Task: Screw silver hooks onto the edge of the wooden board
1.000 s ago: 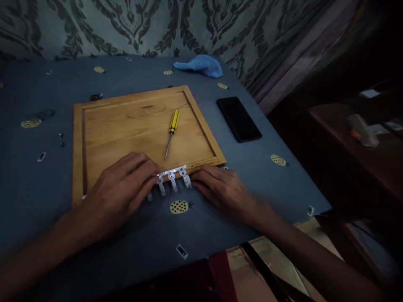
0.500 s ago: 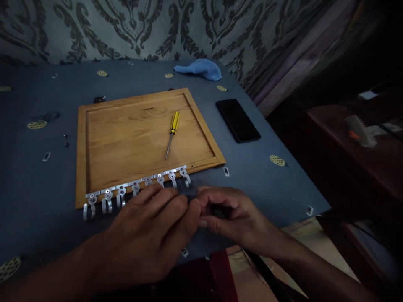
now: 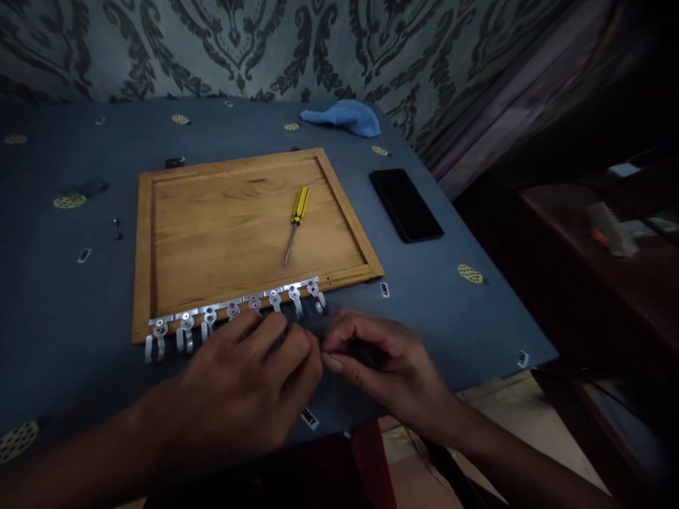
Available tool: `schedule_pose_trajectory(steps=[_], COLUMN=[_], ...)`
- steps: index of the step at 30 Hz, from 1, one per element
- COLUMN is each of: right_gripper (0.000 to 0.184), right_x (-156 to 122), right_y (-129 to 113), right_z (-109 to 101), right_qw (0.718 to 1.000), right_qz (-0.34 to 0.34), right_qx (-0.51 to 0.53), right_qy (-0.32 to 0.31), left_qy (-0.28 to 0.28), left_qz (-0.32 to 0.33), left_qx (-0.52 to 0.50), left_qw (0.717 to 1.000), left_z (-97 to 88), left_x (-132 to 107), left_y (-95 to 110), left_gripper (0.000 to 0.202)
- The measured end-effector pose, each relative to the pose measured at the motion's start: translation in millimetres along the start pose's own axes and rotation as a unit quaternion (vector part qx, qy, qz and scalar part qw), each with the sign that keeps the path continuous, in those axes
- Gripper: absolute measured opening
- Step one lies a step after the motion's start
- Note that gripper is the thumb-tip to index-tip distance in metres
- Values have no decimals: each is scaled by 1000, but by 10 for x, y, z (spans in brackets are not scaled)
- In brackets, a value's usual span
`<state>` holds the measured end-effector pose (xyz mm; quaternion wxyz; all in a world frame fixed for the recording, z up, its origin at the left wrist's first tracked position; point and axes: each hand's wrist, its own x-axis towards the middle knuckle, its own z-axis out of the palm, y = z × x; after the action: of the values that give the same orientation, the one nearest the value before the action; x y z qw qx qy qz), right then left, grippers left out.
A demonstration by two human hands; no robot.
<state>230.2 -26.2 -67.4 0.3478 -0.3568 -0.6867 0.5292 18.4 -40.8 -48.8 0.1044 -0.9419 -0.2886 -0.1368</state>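
Note:
A wooden framed panel lies flat on the blue patterned tablecloth. A metal hook rail with several hooks is fixed along its near edge. A yellow-handled screwdriver rests on the panel. My left hand and my right hand meet fingertip to fingertip just in front of the rail, both with fingers curled in a pinch. What they pinch is too small and dark to make out.
A black phone lies right of the panel. A blue cloth sits at the far edge by the patterned wall. Small dark bits lie left of the panel. The table's near-right corner drops off toward a dark wooden shelf.
Both hands left the hook rail and drew back toward me, coming together in a pinch in front of it. The whole rail now shows.

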Motion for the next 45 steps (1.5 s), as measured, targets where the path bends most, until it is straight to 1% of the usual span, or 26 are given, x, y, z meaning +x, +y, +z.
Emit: schedule_pose_trajectory(steps=[3,6,9,11,12,14,17,19,20,21,23,25,26,28,31,36,38,42,45], right_gripper=[6,8,9,8,9,9,6,6,6,6,7,7,7,7,5,8,8,11,16], right_x=[-35,-58,-66,-66,-63,-51,1,70,116,168,279,382,422,476,497,480,479,488,494], right_y=[27,27,2,-12,-16,-20,-24,-23,-16,-3,46,118,157,230,307,373,392,423,436], right_z=[14,4,-22,-40,-49,-69,-126,-192,-232,-273,-354,-418,-439,-462,-462,-444,-439,-429,-428], right_qw=[992,975,941,919,914,914,931,944,948,949,943,932,926,916,911,913,911,900,891], right_qz=[-97,-172,-230,-248,-250,-245,-228,-211,-202,-195,-194,-201,-205,-212,-218,-222,-224,-236,-231], right_qx=[-74,-139,-250,-307,-320,-323,-284,-252,-243,-240,-263,-300,-316,-341,-351,-340,-344,-364,-388], right_qy=[15,5,5,2,0,-9,-13,15,37,57,66,41,30,15,1,-33,-37,-39,-50], left_qy=[-6,1,-9,-25,-28,-29,-23,-12,-6,-6,-14,-20,-24,-33,-43,-37,-34,-31,-33], left_qz=[-27,-46,-54,-58,-61,-73,-98,-124,-141,-158,-187,-200,-203,-210,-215,-210,-207,-203,-200], left_qx=[-35,-67,-94,-119,-130,-146,-156,-153,-149,-148,-151,-159,-162,-165,-167,-173,-175,-179,-177], left_qw=[999,997,994,991,989,986,983,980,979,976,970,967,965,963,961,962,962,962,963], left_z=[17,16,-10,-31,-39,-49,-44,-24,-7,16,76,146,179,235,284,317,323,317,311], left_x=[8,6,-2,-6,-6,2,38,81,105,128,170,198,207,217,223,201,185,169,173], left_y=[19,31,26,20,18,14,-8,-44,-68,-93,-139,-164,-167,-161,-146,-150,-151,-150,-155], left_gripper=[17,12,12,14,15,17,15,8,10,17,36,53,60,66,67,66,64,62,62])
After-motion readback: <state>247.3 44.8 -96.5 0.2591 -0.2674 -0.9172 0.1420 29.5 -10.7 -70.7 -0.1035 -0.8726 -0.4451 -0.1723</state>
